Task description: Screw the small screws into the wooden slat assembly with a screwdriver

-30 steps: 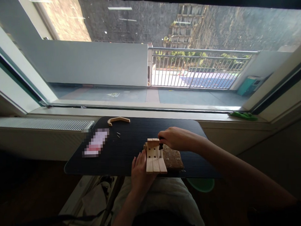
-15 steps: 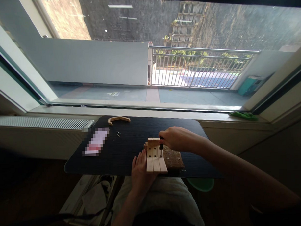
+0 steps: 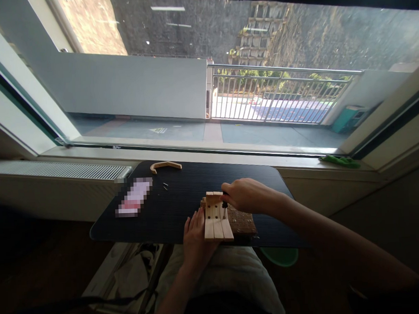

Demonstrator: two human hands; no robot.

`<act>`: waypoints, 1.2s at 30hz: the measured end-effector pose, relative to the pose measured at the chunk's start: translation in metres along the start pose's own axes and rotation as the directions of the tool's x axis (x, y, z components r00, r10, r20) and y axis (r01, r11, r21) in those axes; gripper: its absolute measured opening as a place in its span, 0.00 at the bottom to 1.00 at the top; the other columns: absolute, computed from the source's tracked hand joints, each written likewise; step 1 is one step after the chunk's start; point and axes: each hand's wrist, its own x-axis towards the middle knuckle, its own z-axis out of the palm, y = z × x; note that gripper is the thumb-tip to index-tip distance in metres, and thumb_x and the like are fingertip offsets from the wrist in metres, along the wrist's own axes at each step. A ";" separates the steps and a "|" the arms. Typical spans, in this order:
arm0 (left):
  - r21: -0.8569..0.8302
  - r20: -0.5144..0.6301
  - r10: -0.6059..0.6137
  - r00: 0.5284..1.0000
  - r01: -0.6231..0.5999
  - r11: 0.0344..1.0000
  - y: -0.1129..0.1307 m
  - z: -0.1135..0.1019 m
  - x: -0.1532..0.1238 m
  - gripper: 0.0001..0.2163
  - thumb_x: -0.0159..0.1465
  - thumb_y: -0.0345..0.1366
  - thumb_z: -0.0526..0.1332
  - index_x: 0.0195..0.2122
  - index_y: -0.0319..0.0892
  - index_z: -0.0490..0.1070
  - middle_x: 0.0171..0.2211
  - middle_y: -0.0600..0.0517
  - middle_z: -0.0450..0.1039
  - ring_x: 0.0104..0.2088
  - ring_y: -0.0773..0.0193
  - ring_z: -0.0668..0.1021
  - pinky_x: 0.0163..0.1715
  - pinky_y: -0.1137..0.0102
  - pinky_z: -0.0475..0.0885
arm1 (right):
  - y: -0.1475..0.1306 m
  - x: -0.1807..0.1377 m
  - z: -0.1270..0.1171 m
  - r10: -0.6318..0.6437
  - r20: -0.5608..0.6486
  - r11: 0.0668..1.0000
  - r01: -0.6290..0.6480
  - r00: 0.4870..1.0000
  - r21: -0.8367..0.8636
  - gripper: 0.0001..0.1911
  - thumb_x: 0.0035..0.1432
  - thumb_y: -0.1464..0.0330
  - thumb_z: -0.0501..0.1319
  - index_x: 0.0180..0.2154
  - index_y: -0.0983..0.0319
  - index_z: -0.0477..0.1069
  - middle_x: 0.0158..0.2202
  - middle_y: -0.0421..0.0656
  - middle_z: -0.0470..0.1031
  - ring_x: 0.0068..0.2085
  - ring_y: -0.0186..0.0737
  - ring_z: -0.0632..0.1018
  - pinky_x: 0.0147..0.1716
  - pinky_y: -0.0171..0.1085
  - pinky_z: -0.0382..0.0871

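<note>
A small slatted wooden piece (image 3: 214, 228), bent in profile and dotted with several dark screw holes, stands near the table's front edge. My left hand (image 3: 195, 230) grips it from the left, with the thumb side hidden beneath the slats. In my right hand (image 3: 243, 194) is a black-handled screwdriver (image 3: 225, 206), held upright. Its tip meets a hole in the right-hand slat. A rough brown block (image 3: 242, 219) lies under and to the right of the wooden piece.
The dark table (image 3: 173, 208) also carries a curved wooden strip (image 3: 166, 165), two small screws (image 3: 165, 186) and a blurred pinkish item (image 3: 135, 196). Behind it runs the window sill (image 3: 195, 154), with a green cloth (image 3: 339, 161). A radiator (image 3: 59, 171) stands left.
My right hand has sunk very slightly, with the screwdriver staying at the same hole. My left hand and the wooden piece keep their place.
</note>
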 end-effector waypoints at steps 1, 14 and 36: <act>-0.004 0.000 0.002 1.000 -0.002 1.000 0.000 0.000 0.000 0.39 0.58 0.43 0.65 0.68 0.34 0.53 0.63 0.36 0.67 0.63 0.46 0.70 0.63 0.54 0.62 | 0.000 0.000 0.000 0.002 0.000 1.000 -0.002 1.000 -0.002 0.17 0.72 0.60 0.49 0.45 0.63 0.72 0.36 0.51 0.81 0.36 0.47 0.82 0.28 0.37 0.60; 0.005 -0.011 -0.010 1.000 0.010 1.000 0.000 0.002 0.000 0.39 0.57 0.41 0.65 0.68 0.35 0.54 0.63 0.36 0.67 0.62 0.45 0.71 0.63 0.53 0.62 | -0.004 -0.002 -0.001 0.028 -0.001 0.999 -0.028 1.000 -0.021 0.21 0.73 0.57 0.48 0.43 0.63 0.75 0.35 0.50 0.82 0.37 0.48 0.82 0.28 0.37 0.61; -0.008 0.015 -0.021 1.000 0.021 1.000 0.001 -0.006 0.002 0.36 0.59 0.43 0.65 0.67 0.34 0.58 0.64 0.36 0.67 0.62 0.46 0.71 0.62 0.55 0.63 | -0.011 -0.003 -0.009 -0.008 0.037 0.999 0.009 0.999 -0.030 0.19 0.68 0.62 0.50 0.42 0.65 0.76 0.36 0.53 0.82 0.38 0.51 0.82 0.30 0.39 0.66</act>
